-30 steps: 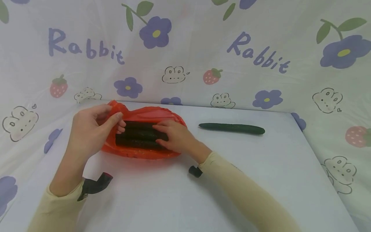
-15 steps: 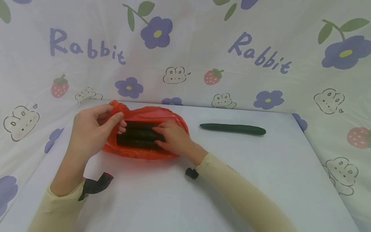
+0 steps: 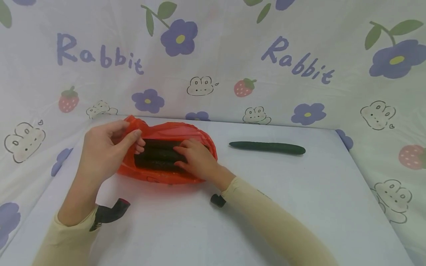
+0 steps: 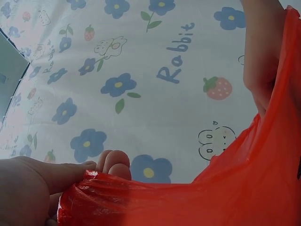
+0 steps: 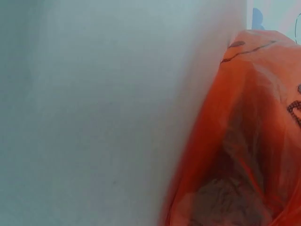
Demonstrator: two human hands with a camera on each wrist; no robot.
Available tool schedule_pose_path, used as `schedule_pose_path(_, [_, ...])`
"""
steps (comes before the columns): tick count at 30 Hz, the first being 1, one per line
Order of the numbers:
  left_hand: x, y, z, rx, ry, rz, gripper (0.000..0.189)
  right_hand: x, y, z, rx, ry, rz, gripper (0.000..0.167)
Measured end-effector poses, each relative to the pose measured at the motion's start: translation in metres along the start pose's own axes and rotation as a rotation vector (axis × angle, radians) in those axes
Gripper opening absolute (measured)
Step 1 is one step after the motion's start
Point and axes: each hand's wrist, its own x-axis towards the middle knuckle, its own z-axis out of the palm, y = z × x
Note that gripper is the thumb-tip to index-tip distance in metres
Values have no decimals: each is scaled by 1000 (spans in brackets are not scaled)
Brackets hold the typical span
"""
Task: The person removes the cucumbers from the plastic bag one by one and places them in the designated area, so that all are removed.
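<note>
A red plastic bag (image 3: 156,180) lies on its side on the white table, its mouth spread upward. Three dark green cucumbers (image 3: 156,154) rest side by side inside it. My left hand (image 3: 103,149) pinches the bag's left rim between thumb and fingers; the left wrist view shows the gathered red plastic (image 4: 108,193) there. My right hand (image 3: 201,159) reaches into the bag over the cucumbers' right part, thumb and fingers bent on either side of the middle cucumber. Its palm hides most of their right ends. In the right wrist view, only the bag's outside (image 5: 254,127) shows.
Another cucumber (image 3: 267,147) lies alone on the table (image 3: 326,192) to the right of the bag. Behind the table hangs a white cloth (image 3: 219,48) printed with flowers, rabbits and strawberries. A dark wrist-worn piece (image 3: 111,212) sticks out at the left cuff.
My right hand and forearm have shifted slightly left, and a bit of cucumber now shows right of the hand. My left hand keeps its hold on the bag's rim.
</note>
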Motion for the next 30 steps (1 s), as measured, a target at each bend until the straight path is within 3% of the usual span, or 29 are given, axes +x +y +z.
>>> schedule_pose_path(16, [-1, 0, -1, 0, -5, -3, 26, 4, -19, -4, 6, -29, 78, 38])
schedule_pose_path(30, [0, -1, -1, 1, -9, -17, 29, 5, -14, -4, 72, 38, 62, 45])
